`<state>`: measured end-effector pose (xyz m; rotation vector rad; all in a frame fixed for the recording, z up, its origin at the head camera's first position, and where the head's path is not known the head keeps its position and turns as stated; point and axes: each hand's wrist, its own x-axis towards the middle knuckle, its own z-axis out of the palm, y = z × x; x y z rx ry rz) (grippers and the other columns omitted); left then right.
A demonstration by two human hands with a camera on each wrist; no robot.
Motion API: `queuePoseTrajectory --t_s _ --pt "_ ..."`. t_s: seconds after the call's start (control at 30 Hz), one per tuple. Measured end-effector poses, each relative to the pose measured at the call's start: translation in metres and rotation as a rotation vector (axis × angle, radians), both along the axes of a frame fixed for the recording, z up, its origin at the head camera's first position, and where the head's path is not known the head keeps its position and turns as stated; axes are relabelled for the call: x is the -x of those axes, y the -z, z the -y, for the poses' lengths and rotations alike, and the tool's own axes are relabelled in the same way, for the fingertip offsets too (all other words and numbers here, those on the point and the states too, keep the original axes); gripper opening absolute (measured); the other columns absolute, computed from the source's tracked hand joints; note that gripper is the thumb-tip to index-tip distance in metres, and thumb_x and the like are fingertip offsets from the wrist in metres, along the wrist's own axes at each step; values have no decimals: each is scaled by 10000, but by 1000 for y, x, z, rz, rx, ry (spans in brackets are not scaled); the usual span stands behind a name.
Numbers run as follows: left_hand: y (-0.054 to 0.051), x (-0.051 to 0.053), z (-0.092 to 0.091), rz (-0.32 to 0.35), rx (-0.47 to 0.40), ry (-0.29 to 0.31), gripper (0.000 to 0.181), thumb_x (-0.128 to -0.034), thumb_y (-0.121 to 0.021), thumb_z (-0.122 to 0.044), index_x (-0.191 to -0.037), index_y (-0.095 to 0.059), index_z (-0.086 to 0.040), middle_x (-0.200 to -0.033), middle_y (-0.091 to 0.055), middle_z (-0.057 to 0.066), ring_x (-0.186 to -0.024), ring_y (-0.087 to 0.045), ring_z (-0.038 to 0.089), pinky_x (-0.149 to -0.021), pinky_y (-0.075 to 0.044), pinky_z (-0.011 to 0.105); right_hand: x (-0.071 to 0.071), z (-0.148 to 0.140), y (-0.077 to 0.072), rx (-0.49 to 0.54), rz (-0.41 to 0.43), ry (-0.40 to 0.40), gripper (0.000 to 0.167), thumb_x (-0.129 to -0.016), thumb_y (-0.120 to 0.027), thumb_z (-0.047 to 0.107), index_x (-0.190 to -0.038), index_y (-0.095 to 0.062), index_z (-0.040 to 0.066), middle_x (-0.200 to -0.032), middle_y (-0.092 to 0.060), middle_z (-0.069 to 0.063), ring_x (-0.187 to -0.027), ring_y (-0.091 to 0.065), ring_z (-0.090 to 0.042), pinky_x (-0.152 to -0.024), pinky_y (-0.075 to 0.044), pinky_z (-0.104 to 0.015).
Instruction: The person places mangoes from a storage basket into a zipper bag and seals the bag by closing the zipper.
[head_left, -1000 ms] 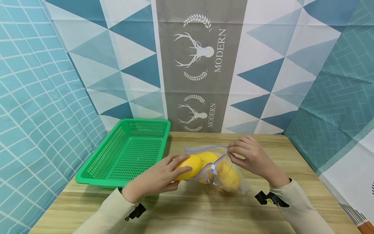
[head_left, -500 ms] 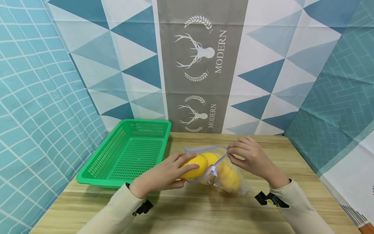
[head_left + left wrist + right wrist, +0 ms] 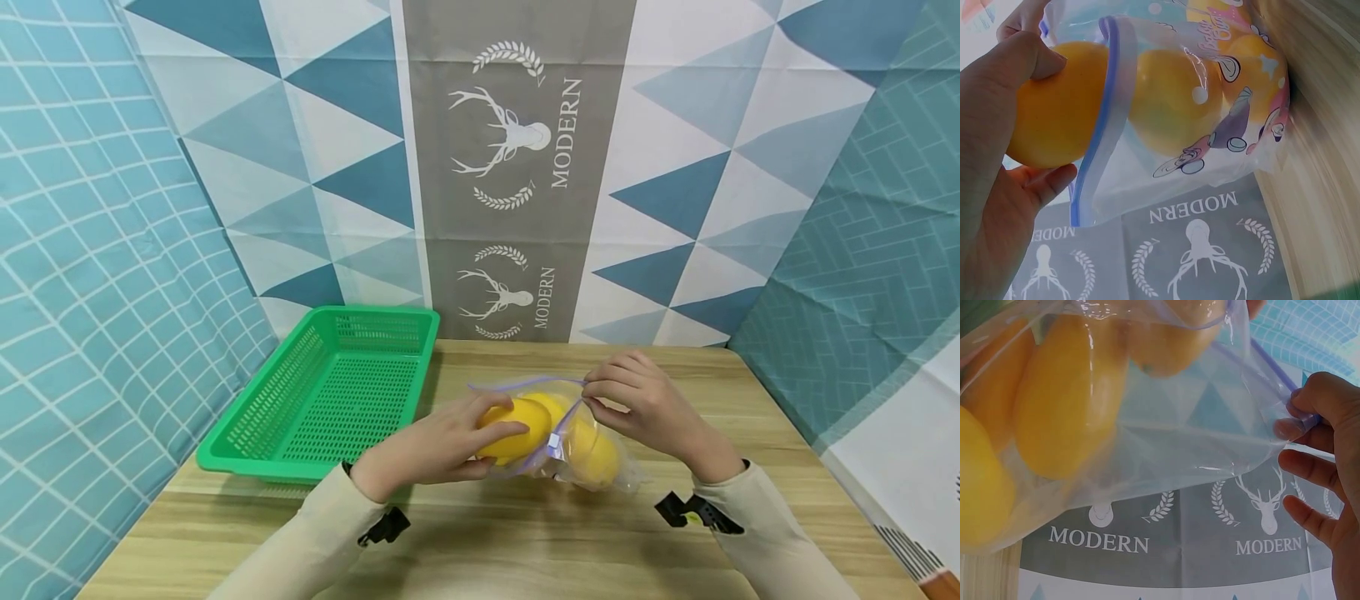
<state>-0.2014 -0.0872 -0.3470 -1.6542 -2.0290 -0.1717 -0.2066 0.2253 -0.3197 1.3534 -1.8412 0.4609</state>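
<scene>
My left hand grips a smooth yellow mango, fingers over its top and thumb on the near side. This mango sits partly inside the mouth of a clear zip bag with a purple zip edge and a white slider. More yellow mangoes lie in the bag, seen through the plastic in the right wrist view. At the bag's far right corner my right hand pinches the zip edge between thumb and fingertips. In the left wrist view, printed cartoon figures cover the bag's side.
A green perforated plastic basket stands on the left of the wooden table, beside my left hand. Patterned cloth hangs behind the table and along both sides.
My left hand has moved right with the mango, pushing it further into the bag's mouth. The right hand keeps its pinch on the bag edge, nearly still.
</scene>
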Motion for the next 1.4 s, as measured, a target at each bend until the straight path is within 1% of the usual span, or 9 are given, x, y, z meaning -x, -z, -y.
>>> queuePoseTrajectory --t_s 0.23,0.5,0.6,0.83,1.0,1.1,1.2,1.33,1.4 --pt "-3 1 -10 -43 -8 33 514 -806 -794 -158 -1263 -562 -116 -1272 -517 127 -1157 -559 273 -924 -505 334 0 2 -1 12 -34 -28 288 -1028 -540 255 -873 -724 95 -886 -695 -2 -831 -620 -200 -820 -433 -345" --pt "-1 4 -14 -232 -39 64 450 -769 -800 -39 -1173 -606 -88 -1206 -590 107 -1180 -582 284 -930 -510 292 1 2 -2 7 -37 -33 281 -1028 -541 246 -875 -720 94 -887 -692 -8 -825 -617 -204 -820 -429 -346" --pt "-1 5 -14 -262 -65 66 425 -776 -795 25 -1149 -620 -81 -1169 -601 98 -1148 -587 257 -875 -531 270 1 2 -3 1 -26 -30 284 -1028 -539 247 -875 -719 89 -886 -693 -16 -826 -617 -211 -823 -427 -346" --pt "1 8 -16 -374 -125 96 356 -754 -817 39 -1060 -665 -63 -1074 -619 73 -1041 -610 223 -913 -514 276 0 4 -4 4 -22 -40 270 -1026 -546 245 -889 -720 90 -897 -696 -17 -833 -620 -213 -814 -433 -354" --pt "4 11 -17 -407 -161 111 140 -918 -648 42 -1002 -674 -67 -1029 -604 48 -950 -590 190 -866 -519 246 -1 4 -4 0 -10 -38 272 -1028 -542 246 -898 -719 87 -898 -695 -24 -837 -617 -219 -829 -426 -354" --pt "6 13 -17 -405 -161 113 174 -984 -534 42 -976 -671 -65 -1019 -611 40 -929 -592 178 -849 -520 241 -1 3 -4 -5 9 -30 277 -1028 -541 250 -898 -719 83 -896 -695 -29 -839 -615 -223 -842 -420 -351" --pt "7 13 -18 -403 -140 104 125 -923 -638 47 -964 -659 -69 -1030 -627 32 -943 -605 171 -854 -517 245 -1 3 -4 -6 11 -26 284 -1028 -540 253 -894 -718 79 -893 -696 -31 -837 -615 -225 -839 -420 -352" --pt "9 14 -18 -401 -101 80 270 -774 -807 14 -959 -638 -88 -1028 -631 12 -957 -606 164 -845 -505 246 -1 3 -4 -2 5 -21 291 -1029 -537 254 -887 -719 77 -887 -698 -34 -835 -617 -228 -826 -425 -360" --pt "9 14 -18 -401 -88 71 300 -748 -830 0 -954 -634 -96 -1018 -628 3 -952 -603 160 -833 -500 241 -2 3 -4 -1 7 -17 295 -1029 -535 256 -884 -720 78 -885 -698 -32 -838 -618 -228 -828 -426 -362"
